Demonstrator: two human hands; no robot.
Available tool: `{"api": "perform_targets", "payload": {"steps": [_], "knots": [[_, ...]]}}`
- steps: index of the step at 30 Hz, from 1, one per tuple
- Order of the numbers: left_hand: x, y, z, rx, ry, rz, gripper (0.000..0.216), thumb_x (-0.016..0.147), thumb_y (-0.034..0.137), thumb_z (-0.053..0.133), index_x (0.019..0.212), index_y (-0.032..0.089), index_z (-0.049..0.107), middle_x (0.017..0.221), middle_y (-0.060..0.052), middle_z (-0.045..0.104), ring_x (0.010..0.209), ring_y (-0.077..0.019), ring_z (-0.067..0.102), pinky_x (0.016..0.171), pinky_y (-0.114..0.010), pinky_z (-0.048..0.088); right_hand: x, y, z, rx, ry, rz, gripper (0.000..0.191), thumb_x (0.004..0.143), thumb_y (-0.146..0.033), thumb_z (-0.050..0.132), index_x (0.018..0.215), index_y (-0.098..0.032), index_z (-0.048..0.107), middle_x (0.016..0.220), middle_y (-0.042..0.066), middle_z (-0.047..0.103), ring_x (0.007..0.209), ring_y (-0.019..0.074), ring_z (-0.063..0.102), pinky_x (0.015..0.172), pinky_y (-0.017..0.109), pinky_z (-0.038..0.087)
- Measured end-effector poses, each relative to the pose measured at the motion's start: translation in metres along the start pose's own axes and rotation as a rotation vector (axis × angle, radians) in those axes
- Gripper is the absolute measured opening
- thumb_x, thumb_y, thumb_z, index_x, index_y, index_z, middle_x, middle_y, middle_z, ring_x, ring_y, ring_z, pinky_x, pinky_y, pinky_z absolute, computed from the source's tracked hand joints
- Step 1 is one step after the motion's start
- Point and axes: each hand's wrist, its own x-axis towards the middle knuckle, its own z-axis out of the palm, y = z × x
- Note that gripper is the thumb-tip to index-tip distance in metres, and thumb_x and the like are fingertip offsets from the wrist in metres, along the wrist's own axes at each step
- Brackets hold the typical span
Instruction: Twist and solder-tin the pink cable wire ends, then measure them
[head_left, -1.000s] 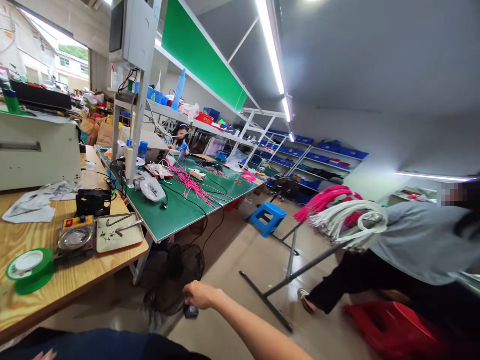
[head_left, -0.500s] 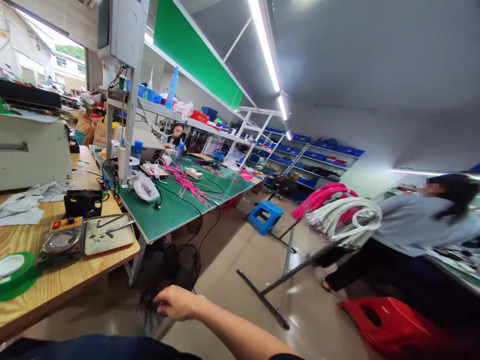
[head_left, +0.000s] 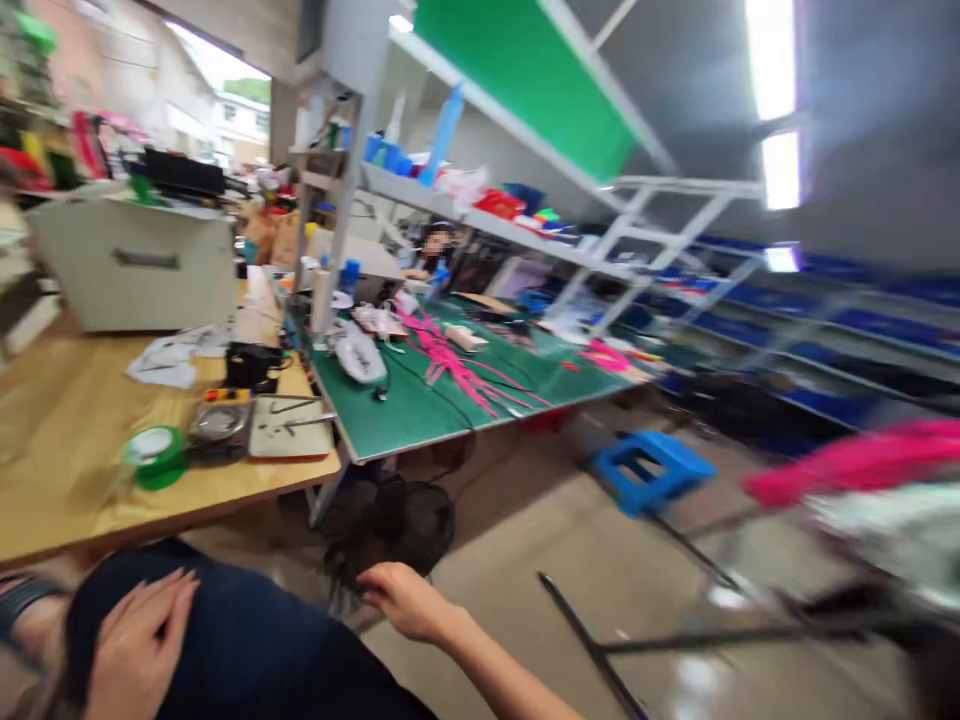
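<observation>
My left hand (head_left: 142,640) lies open on my dark-clothed lap, fingers stretched out, near the wooden bench's front edge. It holds nothing. In the lower middle, my right hand (head_left: 405,598) hangs in the air over the floor, in front of a dark fan-like object (head_left: 412,525). Its fingers are loosely bent and a little apart, with nothing visible in them. On the wooden bench (head_left: 67,470) are a roll of green tape (head_left: 156,458), a small device with a round top (head_left: 217,422) and a tray with hex keys (head_left: 289,440).
A green-topped table (head_left: 390,425) carries pink wires (head_left: 457,365) and a plastic bag (head_left: 358,352). A person (head_left: 435,245) sits behind it. To the right stand a blue stool (head_left: 652,470) and a black metal stand (head_left: 592,645), with blurred pink bundles (head_left: 862,465) above.
My view has swung left, so the scene shifts right and blurs. My left hand has come into view on my lap. The co-worker at the right and the red stool have left the picture.
</observation>
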Motion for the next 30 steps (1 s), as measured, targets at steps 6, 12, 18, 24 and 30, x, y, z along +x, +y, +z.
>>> {"api": "perform_targets", "payload": {"steps": [6, 12, 18, 24, 30], "knots": [[-0.018, 0.026, -0.005, 0.099, 0.004, -0.064, 0.028, 0.105, 0.033, 0.055, 0.113, 0.029, 0.081, 0.119, -0.002, 0.084, 0.112, -0.0235, 0.079, 0.109, -0.042, 0.053, 0.017, -0.007, 0.005, 0.052, 0.035, -0.138, 0.034, 0.101, -0.024, 0.054, 0.123, -0.019, 0.079, 0.112, 0.013, 0.080, 0.108, 0.0269, 0.074, 0.099, 0.035, 0.055], [-0.044, 0.045, -0.006, 0.112, 0.005, -0.110, 0.039, 0.102, 0.023, 0.054, 0.136, 0.032, 0.072, 0.137, -0.002, 0.077, 0.126, -0.0238, 0.074, 0.114, -0.044, 0.053, 0.030, -0.015, 0.007, 0.100, 0.111, -0.256, 0.036, 0.106, -0.028, 0.047, 0.116, -0.021, 0.081, 0.098, 0.011, 0.078, 0.094, 0.0244, 0.074, 0.086, 0.034, 0.056], [-0.058, 0.047, -0.005, 0.121, -0.040, -0.075, 0.063, 0.099, 0.018, 0.054, 0.159, 0.037, 0.052, 0.148, -0.001, 0.070, 0.134, -0.0243, 0.069, 0.113, -0.042, 0.056, 0.046, -0.021, 0.002, 0.142, 0.168, -0.359, 0.035, 0.109, -0.032, 0.047, 0.113, -0.020, 0.080, 0.097, 0.011, 0.078, 0.092, 0.0234, 0.074, 0.084, 0.033, 0.057], [-0.060, 0.039, 0.003, 0.139, -0.040, -0.047, 0.069, 0.099, 0.019, 0.052, 0.164, 0.038, 0.044, 0.148, -0.001, 0.070, 0.134, -0.0248, 0.069, 0.111, -0.042, 0.057, 0.057, -0.026, -0.004, 0.097, 0.274, -0.427, 0.032, 0.109, -0.030, 0.048, 0.111, -0.019, 0.078, 0.088, 0.009, 0.076, 0.081, 0.0201, 0.072, 0.075, 0.030, 0.055], [-0.052, 0.041, 0.007, 0.139, -0.017, 0.006, 0.064, 0.098, 0.019, 0.053, 0.160, 0.036, 0.050, 0.140, -0.003, 0.075, 0.123, -0.0274, 0.075, 0.099, -0.045, 0.060, 0.064, -0.025, -0.018, 0.023, 0.458, -0.490, 0.032, 0.108, -0.028, 0.047, 0.110, -0.019, 0.078, 0.078, 0.007, 0.073, 0.071, 0.0176, 0.069, 0.068, 0.028, 0.054]]}}
